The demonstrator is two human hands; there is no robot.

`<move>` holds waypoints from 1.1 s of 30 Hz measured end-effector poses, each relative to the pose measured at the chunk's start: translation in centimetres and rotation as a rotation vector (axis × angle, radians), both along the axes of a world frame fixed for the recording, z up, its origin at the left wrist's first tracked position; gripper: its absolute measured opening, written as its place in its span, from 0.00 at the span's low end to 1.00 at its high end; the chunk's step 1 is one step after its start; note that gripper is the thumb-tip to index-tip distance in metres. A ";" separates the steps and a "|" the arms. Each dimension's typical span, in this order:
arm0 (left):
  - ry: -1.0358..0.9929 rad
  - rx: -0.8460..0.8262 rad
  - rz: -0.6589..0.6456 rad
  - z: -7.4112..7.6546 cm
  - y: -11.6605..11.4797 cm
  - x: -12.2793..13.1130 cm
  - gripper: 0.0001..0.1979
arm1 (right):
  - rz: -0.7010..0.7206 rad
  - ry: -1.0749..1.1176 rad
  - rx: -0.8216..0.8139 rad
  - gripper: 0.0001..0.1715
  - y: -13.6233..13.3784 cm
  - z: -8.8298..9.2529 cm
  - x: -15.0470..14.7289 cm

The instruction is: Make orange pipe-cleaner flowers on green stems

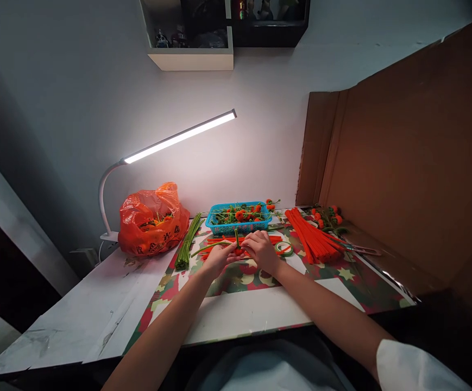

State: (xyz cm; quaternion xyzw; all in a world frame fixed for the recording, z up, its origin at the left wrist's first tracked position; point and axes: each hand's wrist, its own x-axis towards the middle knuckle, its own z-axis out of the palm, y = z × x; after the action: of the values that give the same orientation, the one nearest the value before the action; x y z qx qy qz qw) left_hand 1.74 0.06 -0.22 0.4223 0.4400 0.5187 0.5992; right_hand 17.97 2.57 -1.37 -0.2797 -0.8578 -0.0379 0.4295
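Note:
My left hand (pixel 219 258) and my right hand (pixel 262 251) meet over the middle of the table, fingertips closed around a small pipe-cleaner flower. Its green stem (pixel 236 237) points upward, and a bit of orange-red shows low between the fingers. Most of the flower is hidden by my fingers. A long thin green strand (pixel 209 247) runs out to the left beside my left hand. Loose orange-red pipe cleaners (pixel 274 239) lie behind and under both hands. Just right of my right hand is a roll of green tape (pixel 283 248).
Behind my hands stands a blue basket (pixel 238 224) of orange flowers. Left are green pipe cleaners (pixel 188 242), an orange plastic bag (pixel 154 222) and a lit lamp (pixel 178 137). Right are a red-orange pipe-cleaner bundle (pixel 313 236), scissors (pixel 362 250), more flowers (pixel 327 217) and a cardboard wall (pixel 402 157).

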 end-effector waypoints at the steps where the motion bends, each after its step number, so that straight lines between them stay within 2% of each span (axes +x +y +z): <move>1: 0.006 0.005 -0.001 0.0 0.0 0.0 0.13 | -0.005 -0.031 0.023 0.10 0.1 0.1 0.0; 4: 0.022 0.083 0.041 -0.2 0.0 0.1 0.14 | -0.036 -0.044 0.040 0.11 0.0 0.0 -0.3; 7: 0.101 0.247 0.166 -0.4 -0.2 0.7 0.15 | -0.069 0.094 -0.068 0.10 -0.2 -0.2 -1.0; 10: 0.298 0.473 0.324 -0.2 -0.7 1.5 0.12 | -0.029 0.368 -0.316 0.12 -0.3 -0.5 -1.8; 13: 0.503 0.646 0.428 0.1 -1.3 1.9 0.08 | 0.136 0.597 -0.655 0.15 -0.3 -0.7 -2.6; 15: 0.574 0.703 0.451 0.4 -1.6 1.9 0.07 | 0.243 0.672 -0.836 0.16 -0.4 -0.7 -3.0; 17: 0.570 0.697 0.458 0.5 -1.8 1.9 0.07 | 0.262 0.715 -0.881 0.16 -0.6 -0.7 -3.1; 18: 0.532 0.662 0.454 0.5 -1.7 1.9 0.08 | 0.227 0.727 -0.843 0.15 -0.8 -0.6 -3.1; 20: 0.376 0.531 0.413 0.4 -1.6 1.9 0.10 | 0.103 0.682 -0.653 0.13 -1.0 -0.4 -2.9; 23: 0.065 0.299 0.267 0.3 -1.3 2.0 0.13 | -0.090 0.441 -0.274 0.10 -1.3 0.1 -2.3; 25: -0.061 0.205 0.177 0.3 -1.1 2.0 0.11 | -0.157 0.272 -0.103 0.10 -1.3 0.3 -1.8; 29: -0.146 0.110 0.113 0.6 -1.1 1.9 0.07 | -0.197 0.115 0.046 0.12 -1.1 0.6 -1.0; 33: -0.148 0.161 0.087 0.5 -1.4 2.2 0.09 | -0.202 0.122 0.039 0.11 -1.0 0.6 -0.9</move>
State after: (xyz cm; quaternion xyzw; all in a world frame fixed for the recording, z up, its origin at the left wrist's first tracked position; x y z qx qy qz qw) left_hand 3.90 -1.31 0.31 0.4102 0.3695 0.6074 0.5712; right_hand 17.11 1.55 -0.82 -0.3580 -0.7965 -0.0806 0.4805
